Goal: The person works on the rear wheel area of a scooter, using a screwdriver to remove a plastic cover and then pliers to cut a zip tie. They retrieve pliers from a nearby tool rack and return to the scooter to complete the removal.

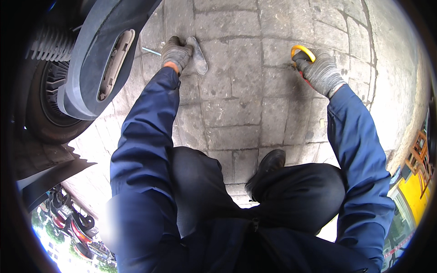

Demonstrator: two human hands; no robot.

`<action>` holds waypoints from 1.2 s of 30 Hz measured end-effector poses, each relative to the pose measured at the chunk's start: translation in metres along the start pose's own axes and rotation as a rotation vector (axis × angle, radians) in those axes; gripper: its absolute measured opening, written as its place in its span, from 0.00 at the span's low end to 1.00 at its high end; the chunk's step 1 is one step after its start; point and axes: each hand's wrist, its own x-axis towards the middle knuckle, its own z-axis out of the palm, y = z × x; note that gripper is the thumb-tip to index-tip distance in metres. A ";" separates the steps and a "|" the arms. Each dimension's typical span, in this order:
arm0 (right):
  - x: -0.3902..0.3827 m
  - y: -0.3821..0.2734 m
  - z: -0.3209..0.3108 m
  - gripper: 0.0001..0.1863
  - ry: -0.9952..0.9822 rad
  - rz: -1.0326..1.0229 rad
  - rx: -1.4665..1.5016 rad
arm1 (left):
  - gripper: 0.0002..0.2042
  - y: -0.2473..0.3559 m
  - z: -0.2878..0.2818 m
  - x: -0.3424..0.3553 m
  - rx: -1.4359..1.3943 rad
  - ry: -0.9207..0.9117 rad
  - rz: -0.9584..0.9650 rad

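My left hand (177, 53), in a grey knit glove, is closed at the edge of a flat grey oblong piece (197, 56), which reaches out from the fingers over the paving. A thin pale blue rod (151, 51) shows on the hand's other side; whether it is gripped or lies on the ground I cannot tell. Further right, my right hand (322, 72), gloved too, is closed around a tool with a yellow loop handle (303, 51) and some red (306, 81) below it. The tool's working end is hidden.
At the left stands a scooter with a dark body panel (84, 86), an oblong recess (116, 66), a spoked wheel (57, 98) and a coil spring (50, 44). Stone paving (232, 109) lies between my arms. Parked scooters (75, 227) and a wooden chair (416, 152) stand behind.
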 end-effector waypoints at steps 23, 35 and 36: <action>-0.062 -0.072 0.037 0.28 -0.250 -0.383 -0.544 | 0.06 0.090 -0.144 -0.169 -0.959 -0.452 0.081; -0.145 -0.173 0.036 0.19 -0.464 -0.293 0.548 | 0.05 0.107 -0.185 -0.228 -0.965 -0.165 -0.016; -0.146 -0.173 0.035 0.19 -0.425 -0.256 0.521 | 0.05 0.107 -0.186 -0.231 -0.989 -0.173 -0.057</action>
